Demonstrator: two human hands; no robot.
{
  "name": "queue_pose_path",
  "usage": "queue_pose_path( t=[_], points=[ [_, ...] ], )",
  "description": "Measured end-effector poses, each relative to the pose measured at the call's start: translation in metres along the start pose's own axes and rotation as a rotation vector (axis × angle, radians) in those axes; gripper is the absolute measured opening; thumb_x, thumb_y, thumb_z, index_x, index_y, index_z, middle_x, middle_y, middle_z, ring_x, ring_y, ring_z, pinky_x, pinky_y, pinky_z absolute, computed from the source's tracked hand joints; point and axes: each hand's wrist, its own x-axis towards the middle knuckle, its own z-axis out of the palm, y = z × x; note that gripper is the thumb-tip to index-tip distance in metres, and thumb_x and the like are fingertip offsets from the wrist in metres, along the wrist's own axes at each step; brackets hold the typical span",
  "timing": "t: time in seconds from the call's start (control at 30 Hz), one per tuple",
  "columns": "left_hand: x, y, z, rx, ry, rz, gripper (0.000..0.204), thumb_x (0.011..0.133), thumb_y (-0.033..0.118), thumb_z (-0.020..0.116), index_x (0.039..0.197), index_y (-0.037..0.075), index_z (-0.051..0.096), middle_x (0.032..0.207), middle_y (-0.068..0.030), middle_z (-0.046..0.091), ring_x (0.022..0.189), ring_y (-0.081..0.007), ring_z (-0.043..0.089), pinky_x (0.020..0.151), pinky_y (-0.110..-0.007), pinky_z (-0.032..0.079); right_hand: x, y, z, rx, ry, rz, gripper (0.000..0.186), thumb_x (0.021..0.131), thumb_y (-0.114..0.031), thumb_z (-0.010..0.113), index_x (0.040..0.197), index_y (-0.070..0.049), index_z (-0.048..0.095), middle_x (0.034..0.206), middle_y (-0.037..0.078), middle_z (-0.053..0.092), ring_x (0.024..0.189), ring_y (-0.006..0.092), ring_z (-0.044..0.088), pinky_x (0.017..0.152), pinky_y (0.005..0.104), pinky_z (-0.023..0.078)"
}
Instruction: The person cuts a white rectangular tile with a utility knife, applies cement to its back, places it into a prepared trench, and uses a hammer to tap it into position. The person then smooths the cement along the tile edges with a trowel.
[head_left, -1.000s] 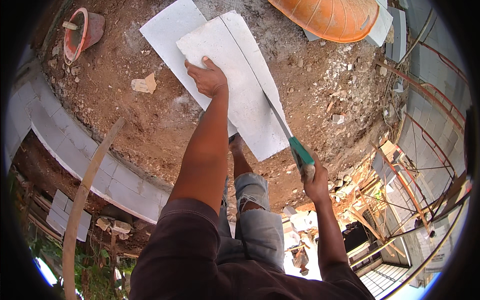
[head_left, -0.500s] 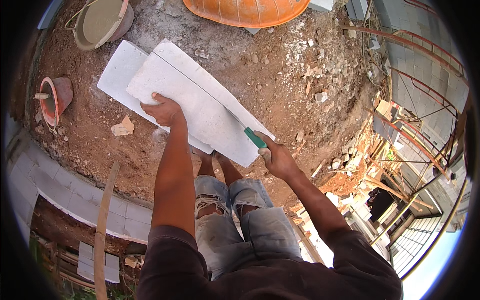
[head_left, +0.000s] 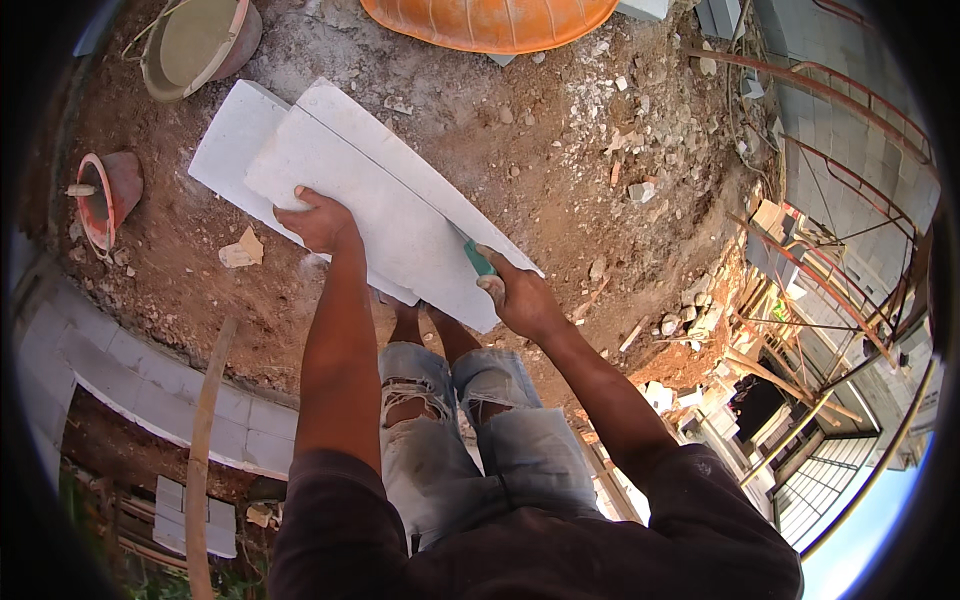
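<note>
At centre frame, the white aerated-concrete block [head_left: 370, 190] looks light, stiff and chip-prone at its edges; its broad face suits holding. Set apart, the left hand [head_left: 322, 222] lies spread there; the right hand [head_left: 522, 297] grips the green-handled handsaw [head_left: 477, 258].

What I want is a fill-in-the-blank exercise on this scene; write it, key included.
The saw handle, gripped by the right hand, is ____.
The person's ____ hand rests on the upper white block.
The large ribbed object at the picture's top edge is ____.

Missing words: green; left; orange.
</note>
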Motion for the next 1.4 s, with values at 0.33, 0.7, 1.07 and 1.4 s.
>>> queue_pose_path(
  t=[0.33, 0.7, 1.07, 1.4],
  points=[
    [-0.002, -0.004, -0.002, -0.035, 0.022, 0.043, 0.076, 0.102, 0.059, 0.04, 0.151, 0.001, 0.035, 0.145, -0.0206, 0.052, 0.108, -0.0451, 0.066, 0.086, -0.059, 0.054, -0.18, -0.075, -0.108, 0.052, -0.107, 0.205, 0.089, 0.1, -0.071, 0.035, 0.15, 0.002, 0.045, 0.091, 0.018, 0.072, 0.08, 0.0314, 0.075, 0.077, 0.0407, 0.058],
    [-0.004, -0.001, -0.007, -0.029, -0.011, 0.038, 0.079, 0.102, 0.062, 0.039, 0.152, 0.001, 0.033, 0.144, -0.0221, 0.052, 0.107, -0.0448, 0.067, 0.082, -0.058, 0.057, -0.185, -0.057, -0.101, 0.065, -0.143, 0.298, 0.063, 0.102, -0.045, 0.058, 0.151, -0.008, 0.046, 0.126, 0.026, 0.067, 0.101, 0.0446, 0.071, 0.085, 0.0474, 0.058],
    [-0.004, -0.005, -0.001, -0.028, -0.02, 0.016, 0.078, 0.101, 0.06, 0.04, 0.149, -0.001, 0.035, 0.137, -0.0263, 0.056, 0.112, -0.0477, 0.064, 0.091, -0.06, 0.051, -0.034, 0.003, -0.012, -0.019, -0.065, 0.102, 0.051, 0.103, -0.032, 0.059, 0.148, -0.012, 0.048, 0.099, 0.031, 0.068, 0.097, 0.0515, 0.064, 0.078, 0.0536, 0.053],
    [-0.003, -0.001, -0.005, -0.05, -0.049, -0.011, 0.077, 0.102, 0.059, 0.04, 0.151, 0.0, 0.034, 0.141, -0.0232, 0.053, 0.11, -0.046, 0.065, 0.088, -0.06, 0.052, -0.051, -0.012, -0.037, -0.015, -0.088, 0.188, 0.056, 0.096, -0.022, 0.066, 0.148, -0.012, 0.047, 0.107, 0.028, 0.069, 0.096, 0.0469, 0.067, 0.078, 0.0527, 0.055]
  ],
)
